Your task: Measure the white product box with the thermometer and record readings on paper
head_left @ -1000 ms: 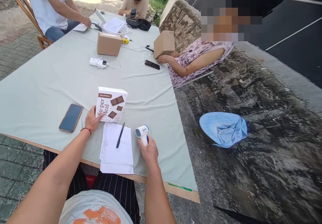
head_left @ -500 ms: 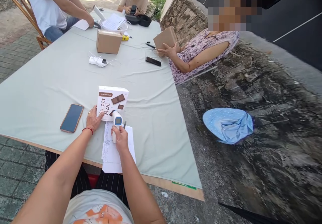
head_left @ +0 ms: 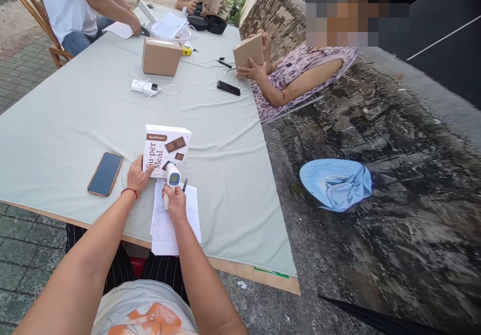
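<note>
My left hand (head_left: 139, 175) grips the lower left edge of a white "NutriMotion Su-per Meal" box (head_left: 158, 149) with chocolate pieces printed on it, holding it up facing me. In my right hand (head_left: 175, 202) is a white and blue infrared thermometer (head_left: 173, 175), its small screen toward me and its head at the lower part of the box. Under that hand lie printed paper sheets (head_left: 191, 214), with a pen (head_left: 185, 185) on them. A smartphone (head_left: 105, 173) in an orange-edged case rests on the cloth left of my left hand.
On the cloth-covered table (head_left: 233, 189) stand a brown carton (head_left: 161, 56), a white device with a cable (head_left: 145, 87) and a black phone (head_left: 228, 88). A person at right holds another carton (head_left: 248, 56). Two people sit at the far end. A blue hat (head_left: 336, 184) lies at right.
The thermometer has shifted slightly left and tilted in my right hand. At right, the other person has turned the carton and raised one hand to its top. My left hand keeps hold of the box.
</note>
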The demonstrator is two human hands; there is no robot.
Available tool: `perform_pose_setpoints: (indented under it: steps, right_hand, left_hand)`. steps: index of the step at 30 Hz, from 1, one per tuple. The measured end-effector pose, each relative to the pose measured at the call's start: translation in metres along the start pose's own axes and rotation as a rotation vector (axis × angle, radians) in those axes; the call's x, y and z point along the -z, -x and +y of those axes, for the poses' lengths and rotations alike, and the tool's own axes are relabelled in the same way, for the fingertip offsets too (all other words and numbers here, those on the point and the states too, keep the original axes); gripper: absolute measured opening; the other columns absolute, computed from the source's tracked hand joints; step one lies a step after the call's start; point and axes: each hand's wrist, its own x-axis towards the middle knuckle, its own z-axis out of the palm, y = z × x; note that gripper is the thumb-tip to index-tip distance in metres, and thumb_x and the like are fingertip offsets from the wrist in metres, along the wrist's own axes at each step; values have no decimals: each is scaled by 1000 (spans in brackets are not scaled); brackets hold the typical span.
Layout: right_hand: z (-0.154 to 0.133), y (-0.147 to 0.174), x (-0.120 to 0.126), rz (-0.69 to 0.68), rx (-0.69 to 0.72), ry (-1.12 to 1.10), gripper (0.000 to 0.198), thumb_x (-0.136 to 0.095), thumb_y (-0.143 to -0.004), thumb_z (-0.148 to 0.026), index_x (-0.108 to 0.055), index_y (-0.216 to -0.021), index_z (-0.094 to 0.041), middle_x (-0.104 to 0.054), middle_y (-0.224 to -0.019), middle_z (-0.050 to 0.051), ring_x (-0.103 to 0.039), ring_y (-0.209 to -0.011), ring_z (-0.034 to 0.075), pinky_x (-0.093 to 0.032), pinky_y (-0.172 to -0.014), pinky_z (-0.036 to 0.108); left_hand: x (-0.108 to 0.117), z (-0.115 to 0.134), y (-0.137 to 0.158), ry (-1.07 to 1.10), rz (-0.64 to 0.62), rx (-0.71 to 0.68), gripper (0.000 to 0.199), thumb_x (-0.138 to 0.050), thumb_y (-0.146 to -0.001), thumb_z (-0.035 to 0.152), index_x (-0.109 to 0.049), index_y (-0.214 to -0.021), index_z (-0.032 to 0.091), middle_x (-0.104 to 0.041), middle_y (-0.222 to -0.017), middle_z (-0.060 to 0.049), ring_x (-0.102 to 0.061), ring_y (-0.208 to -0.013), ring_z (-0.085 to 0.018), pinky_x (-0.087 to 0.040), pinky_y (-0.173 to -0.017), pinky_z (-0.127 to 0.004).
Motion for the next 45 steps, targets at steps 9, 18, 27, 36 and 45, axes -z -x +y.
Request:
perform_pose_setpoints:
  steps: [9, 18, 27, 36, 45]
  right_hand:
    - [7, -3, 3, -18, 32, 18, 38, -68, -66, -53, -59, -83, -20, -54, -62, -6, -46, -57, 11, -39, -56, 26]
    - [-11, 9, 4, -95, 27, -14, 38, -73, -65, -53, -56, -75, -20, -55, -61, -5, -45, -57, 11, -39, -56, 26]
    - [-41, 35, 35, -52, -43, -187, 43, -80, -60, -51, -59, -79, -19, -58, -63, -3, -52, -55, 11, -46, -53, 26]
    - [-59, 52, 81, 97, 26, -119, 39, -81, -60, -49, -61, -77, -19, -58, -59, -3, -52, -53, 11, -45, -51, 25]
    - [-49, 44, 104, 152, 86, 59, 42, -74, -66, -54, -65, -84, -17, -61, -66, -1, -53, -60, 14, -44, -60, 29]
  left_hand:
    - [0, 0, 0, -10, 1, 10, 47, -49, -92, 55, -55, -125, 22, -67, -114, -10, -60, -109, -29, -45, -97, -45]
    - [2, -2, -2, -14, -3, -5, 51, -53, -89, 57, -54, -125, 21, -66, -116, -11, -60, -112, -30, -45, -98, -44]
    - [6, 0, -7, -8, 6, -18, 54, -52, -88, 59, -54, -126, 20, -66, -118, -12, -61, -111, -30, -47, -96, -46]
    - [9, -1, -17, -45, 30, -40, 58, -49, -86, 64, -57, -122, 20, -67, -113, -13, -61, -107, -32, -48, -92, -46]
    - [12, 0, -19, -29, 33, -17, 57, -54, -82, 65, -57, -118, 21, -67, -111, -12, -62, -104, -32, -49, -91, -46]
